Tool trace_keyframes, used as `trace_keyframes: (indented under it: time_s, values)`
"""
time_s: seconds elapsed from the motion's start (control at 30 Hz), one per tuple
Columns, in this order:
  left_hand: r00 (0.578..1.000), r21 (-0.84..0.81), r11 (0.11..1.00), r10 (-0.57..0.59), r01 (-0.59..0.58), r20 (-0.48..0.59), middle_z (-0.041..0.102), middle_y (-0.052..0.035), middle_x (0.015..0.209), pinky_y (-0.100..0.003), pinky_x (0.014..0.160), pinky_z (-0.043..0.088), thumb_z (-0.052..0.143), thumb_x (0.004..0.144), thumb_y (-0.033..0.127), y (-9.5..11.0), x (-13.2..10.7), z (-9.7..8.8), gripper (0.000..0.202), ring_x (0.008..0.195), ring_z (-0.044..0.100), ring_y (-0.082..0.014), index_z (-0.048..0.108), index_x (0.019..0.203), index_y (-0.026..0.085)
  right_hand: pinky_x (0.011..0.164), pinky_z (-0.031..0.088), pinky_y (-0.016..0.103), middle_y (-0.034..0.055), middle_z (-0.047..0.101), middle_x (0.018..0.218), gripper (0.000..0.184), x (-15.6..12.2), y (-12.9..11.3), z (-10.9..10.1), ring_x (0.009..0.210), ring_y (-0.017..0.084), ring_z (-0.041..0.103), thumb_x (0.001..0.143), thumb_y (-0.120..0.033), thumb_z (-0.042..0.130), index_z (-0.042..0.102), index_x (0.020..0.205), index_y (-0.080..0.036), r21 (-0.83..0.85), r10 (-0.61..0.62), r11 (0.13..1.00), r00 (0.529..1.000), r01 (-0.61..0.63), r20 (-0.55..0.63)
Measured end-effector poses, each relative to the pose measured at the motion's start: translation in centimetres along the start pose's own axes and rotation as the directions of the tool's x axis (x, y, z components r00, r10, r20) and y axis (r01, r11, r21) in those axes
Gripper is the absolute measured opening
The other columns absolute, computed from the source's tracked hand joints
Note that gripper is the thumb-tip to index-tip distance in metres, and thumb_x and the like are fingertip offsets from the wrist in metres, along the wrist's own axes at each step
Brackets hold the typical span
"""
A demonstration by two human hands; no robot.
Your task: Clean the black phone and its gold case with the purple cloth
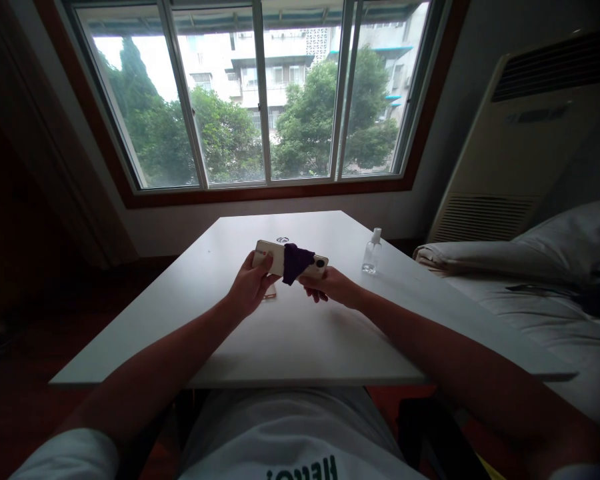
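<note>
A pale smartphone (276, 256) is held up above the white table, its back with a round dark camera facing me. A dark purple cloth (297, 263) is draped over its middle. My left hand (253, 280) grips the phone's left end, thumb on the back. At the camera end, my right hand (330, 285) pinches the phone by its lower edge, close to the cloth. Below my left hand, a flat object with a reddish edge (271, 293) lies on the table, mostly hidden.
A clear spray bottle (371, 255) stands on the white table (310, 347) right of my hands. A small dark looped item (283, 239) lies behind the phone. A bed (485, 300) with bedding adjoins the table on the right; a window (265, 100) is ahead.
</note>
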State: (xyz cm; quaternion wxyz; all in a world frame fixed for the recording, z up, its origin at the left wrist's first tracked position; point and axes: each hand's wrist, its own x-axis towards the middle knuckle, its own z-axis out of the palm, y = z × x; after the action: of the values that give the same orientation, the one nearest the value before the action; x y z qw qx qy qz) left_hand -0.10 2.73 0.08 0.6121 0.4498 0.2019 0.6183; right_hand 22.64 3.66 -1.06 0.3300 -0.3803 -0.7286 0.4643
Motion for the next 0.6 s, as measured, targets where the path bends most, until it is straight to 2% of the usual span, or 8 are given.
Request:
trace_keyframes:
  time_s: [0.17, 0.3, 0.43, 0.53, 0.6]
  values:
    - [0.994, 0.003, 0.998, -0.07, 0.07, 0.084, 0.066, -0.005, 0.107, -0.037, 0.089, 0.059, 0.08, 0.08, 0.033, -0.3, -0.1, -0.4, 0.037, 0.094, 0.067, -0.0168, 0.06, 0.108, 0.018, 0.042, 0.039, 0.021, -0.0008, 0.057, 0.057, 0.044, -0.9, -0.9, 0.8, 0.046, 0.008, 0.05, 0.079, -0.055, 0.073, 0.059, 0.071, -0.014, -0.063, 0.055, 0.997, 0.992, -0.048, 0.115]
    - [0.985, 0.051, 0.991, -0.131, 0.126, 0.113, 0.066, -0.0072, 0.11, -0.043, 0.092, 0.058, 0.08, 0.081, 0.033, -0.3, 0.0, -1.0, 0.041, 0.1, 0.066, -0.0197, 0.06, 0.113, 0.018, 0.039, 0.033, 0.021, -0.0047, 0.049, 0.051, 0.037, -0.7, -0.5, 1.3, 0.042, 0.008, 0.04, 0.077, -0.047, 0.076, 0.055, 0.073, -0.017, -0.009, 0.021, 1.0, 0.997, -0.021, 0.073]
    - [0.978, 0.308, 0.94, -0.185, 0.148, 0.094, 0.067, -0.0119, 0.105, -0.044, 0.084, 0.061, 0.079, 0.08, 0.043, -0.6, 0.3, -1.7, 0.045, 0.096, 0.067, -0.0228, 0.063, 0.109, 0.013, 0.041, 0.032, 0.023, -0.0049, 0.047, 0.051, 0.034, -0.2, 0.2, 1.0, 0.044, 0.008, 0.038, 0.074, -0.042, 0.08, 0.06, 0.082, -0.016, 0.012, 0.036, 0.999, 0.999, -0.036, -0.011]
    - [0.995, 0.545, 0.836, -0.093, 0.062, 0.03, 0.064, -0.0089, 0.091, -0.035, 0.065, 0.061, 0.075, 0.081, 0.047, -1.3, 0.4, -2.1, 0.045, 0.078, 0.065, -0.0184, 0.059, 0.105, 0.013, 0.043, 0.033, 0.023, -0.003, 0.051, 0.056, 0.036, 0.2, 0.8, 0.4, 0.047, 0.009, 0.041, 0.074, -0.042, 0.08, 0.064, 0.088, -0.014, -0.057, 0.015, 0.998, 0.998, -0.019, -0.064]
    - [1.0, 0.664, 0.748, -0.023, 0.023, -0.009, 0.061, -0.0049, 0.083, -0.028, 0.051, 0.056, 0.071, 0.085, 0.048, -1.8, 0.5, -2.3, 0.045, 0.065, 0.06, -0.0149, 0.053, 0.11, 0.015, 0.045, 0.034, 0.024, -0.0013, 0.054, 0.059, 0.037, 0.5, 1.3, 0.1, 0.05, 0.01, 0.043, 0.076, -0.045, 0.078, 0.065, 0.091, -0.013, -0.116, 0.007, 0.993, 0.996, -0.017, -0.088]
